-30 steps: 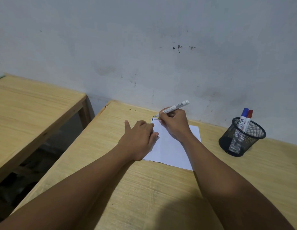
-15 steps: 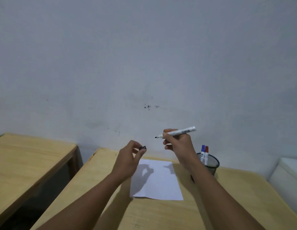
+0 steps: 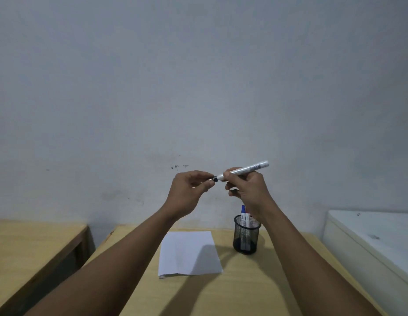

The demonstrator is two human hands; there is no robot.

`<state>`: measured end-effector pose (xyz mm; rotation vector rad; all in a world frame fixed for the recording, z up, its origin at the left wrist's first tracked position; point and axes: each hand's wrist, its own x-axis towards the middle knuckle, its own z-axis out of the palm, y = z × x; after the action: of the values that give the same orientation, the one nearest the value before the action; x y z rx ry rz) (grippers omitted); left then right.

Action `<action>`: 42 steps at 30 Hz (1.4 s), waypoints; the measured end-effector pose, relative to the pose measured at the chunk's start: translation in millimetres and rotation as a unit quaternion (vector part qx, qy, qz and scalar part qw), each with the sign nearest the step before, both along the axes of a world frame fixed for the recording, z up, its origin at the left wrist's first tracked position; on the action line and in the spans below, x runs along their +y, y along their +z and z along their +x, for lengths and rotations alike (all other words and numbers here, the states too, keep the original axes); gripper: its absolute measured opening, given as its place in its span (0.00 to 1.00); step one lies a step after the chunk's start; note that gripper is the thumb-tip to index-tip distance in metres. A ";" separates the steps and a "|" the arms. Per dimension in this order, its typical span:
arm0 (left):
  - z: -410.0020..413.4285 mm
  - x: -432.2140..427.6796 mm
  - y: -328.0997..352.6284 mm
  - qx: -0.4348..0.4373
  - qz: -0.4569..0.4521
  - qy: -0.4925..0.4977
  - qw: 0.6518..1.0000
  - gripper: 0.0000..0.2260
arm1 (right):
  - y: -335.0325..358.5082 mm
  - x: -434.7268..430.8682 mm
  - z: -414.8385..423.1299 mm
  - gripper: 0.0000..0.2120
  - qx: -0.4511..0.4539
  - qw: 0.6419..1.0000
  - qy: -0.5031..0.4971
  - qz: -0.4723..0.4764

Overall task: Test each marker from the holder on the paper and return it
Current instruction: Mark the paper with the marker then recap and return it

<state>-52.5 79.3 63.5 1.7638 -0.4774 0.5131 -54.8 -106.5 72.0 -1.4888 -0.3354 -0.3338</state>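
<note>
My right hand (image 3: 248, 190) holds a white marker (image 3: 246, 169) up in front of the wall, its tip pointing left. My left hand (image 3: 189, 192) pinches the black cap (image 3: 212, 178), which meets the marker's tip. Below, a white sheet of paper (image 3: 187, 252) lies on the wooden table (image 3: 255, 281). A black mesh holder (image 3: 246, 234) stands to the right of the paper with a blue-capped marker (image 3: 243, 215) upright in it; a red-capped one beside it is mostly hidden behind my right wrist.
A second wooden table (image 3: 32, 245) stands to the left across a dark gap. A white cabinet or appliance top (image 3: 376, 238) sits at the right. The pale wall (image 3: 198, 87) rises just behind the table.
Both hands rose off the paper while the view tilted up. The left hand's cap and the marker tip, apart half a second ago, have come together.
</note>
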 end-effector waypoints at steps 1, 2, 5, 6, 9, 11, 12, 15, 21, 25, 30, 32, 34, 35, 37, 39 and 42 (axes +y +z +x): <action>-2.6 -2.2 3.0 -0.002 0.002 -0.003 1.000 0.07 | 2.1 -2.7 -2.6 0.07 0.001 1.000 0.003 -0.001; -4.5 -4.4 6.1 -0.006 0.004 -0.005 1.000 0.07 | 3.6 -4.9 -4.3 0.07 0.004 1.000 0.008 0.000; -8.7 -11.4 12.8 -0.038 0.034 0.014 0.999 0.06 | 5.7 -6.7 -7.1 0.09 0.017 1.000 0.008 0.009; -9.4 -13.8 14.0 -0.053 0.048 0.027 0.997 0.06 | 5.8 -6.1 -7.4 0.11 0.020 1.000 -0.002 0.017; -11.2 -18.6 13.4 -0.101 0.080 0.061 0.990 0.06 | 7.8 -2.5 -10.7 0.13 0.042 0.998 -0.015 0.043; -10.6 -20.2 11.5 -0.135 0.102 0.080 0.982 0.06 | 9.6 1.1 -15.4 0.13 0.071 0.996 -0.030 0.041; -9.4 -21.0 11.4 -0.140 0.108 0.086 0.981 0.06 | 9.5 2.7 -16.4 0.15 0.090 0.994 -0.051 0.038; -3.6 -26.4 16.5 -0.109 0.101 0.088 0.985 0.06 | 1.4 1.7 -10.6 0.39 0.133 0.976 -0.169 0.030; 20.8 -54.9 27.1 -0.062 0.178 0.062 0.980 0.06 | -5.8 -29.2 -5.8 0.31 0.047 0.922 -0.337 -0.183; 45.7 -74.1 28.0 -0.049 0.176 0.044 0.982 0.07 | -9.6 -61.1 8.8 0.24 0.084 0.866 -0.358 -0.339; 72.2 -101.1 24.0 -0.027 0.178 -0.007 0.984 0.07 | -21.0 -81.8 27.4 0.14 0.054 0.847 -0.331 -0.411; 83.5 -111.6 20.0 -0.007 0.165 -0.022 0.986 0.08 | -27.0 -81.8 36.2 0.11 0.042 0.854 -0.298 -0.423; 93.3 -120.3 14.0 0.010 0.163 -0.032 0.986 0.10 | -36.5 -81.7 46.7 0.06 0.058 0.879 -0.260 -0.394; 97.7 -123.8 9.8 0.021 0.162 -0.032 0.986 0.12 | -42.6 -82.6 52.9 0.03 0.069 0.893 -0.245 -0.371; 108.0 -128.0 -2.5 0.047 0.173 -0.014 0.984 0.18 | -56.1 -86.4 64.7 0.01 0.085 0.906 -0.239 -0.339; 119.8 -128.7 -20.9 0.071 0.219 0.018 0.973 0.20 | -66.6 -89.5 74.3 0.09 0.107 0.907 -0.233 -0.335; 134.4 -129.9 -51.6 0.115 0.294 0.029 0.948 0.21 | -81.4 -92.6 88.4 0.17 0.133 0.906 -0.221 -0.336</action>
<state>81.9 -50.6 11.9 2.3826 -0.4398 0.2026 33.6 -199.2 -9.5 -2.2714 0.1388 -0.3859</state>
